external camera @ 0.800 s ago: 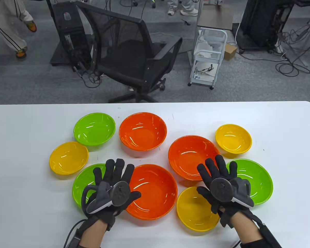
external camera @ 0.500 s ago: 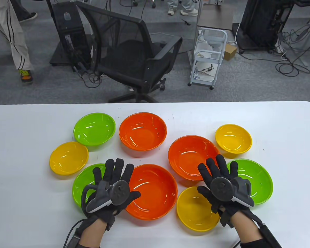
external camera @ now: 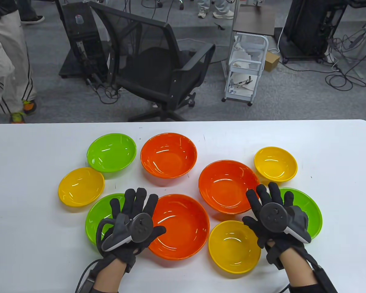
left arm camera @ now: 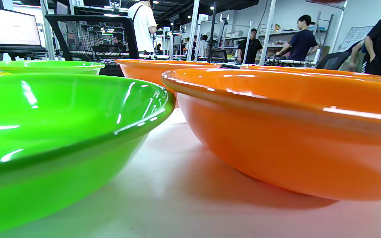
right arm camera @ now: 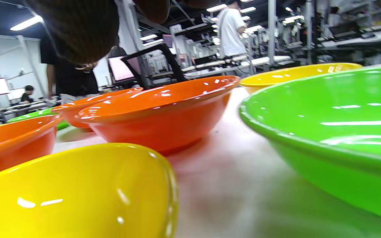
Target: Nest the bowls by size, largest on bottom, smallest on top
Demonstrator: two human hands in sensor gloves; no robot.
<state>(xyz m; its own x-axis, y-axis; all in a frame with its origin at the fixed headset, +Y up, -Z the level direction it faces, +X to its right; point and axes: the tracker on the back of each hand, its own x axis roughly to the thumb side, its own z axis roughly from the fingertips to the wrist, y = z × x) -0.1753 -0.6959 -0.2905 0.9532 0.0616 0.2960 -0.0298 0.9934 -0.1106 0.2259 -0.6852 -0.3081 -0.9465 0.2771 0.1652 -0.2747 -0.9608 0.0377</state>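
Note:
Several bowls lie apart on the white table (external camera: 33, 213). The biggest orange bowl (external camera: 183, 227) is at front centre, with an orange bowl (external camera: 222, 186) to its right and another (external camera: 168, 155) behind. Green bowls sit at front left (external camera: 99, 213), front right (external camera: 311, 213) and back left (external camera: 111, 152). Yellow bowls sit at left (external camera: 81, 186), front (external camera: 231, 247) and back right (external camera: 275, 164). My left hand (external camera: 134, 210) hovers flat and empty between the front-left green bowl (left arm camera: 45, 132) and the big orange bowl (left arm camera: 293, 132). My right hand (external camera: 270, 204) hovers flat and empty between the front yellow bowl (right arm camera: 78, 191) and the green bowl (right arm camera: 336, 132).
An office chair (external camera: 158, 61) and a small white cart (external camera: 247, 67) stand on the floor behind the table. A person (external camera: 6, 61) walks at the far left. Bare table lies at the far left and far right.
My right hand has moved a little to the right, off the front yellow bowl and further over the front-right green bowl. My left hand has not moved. The person at the back has walked on.

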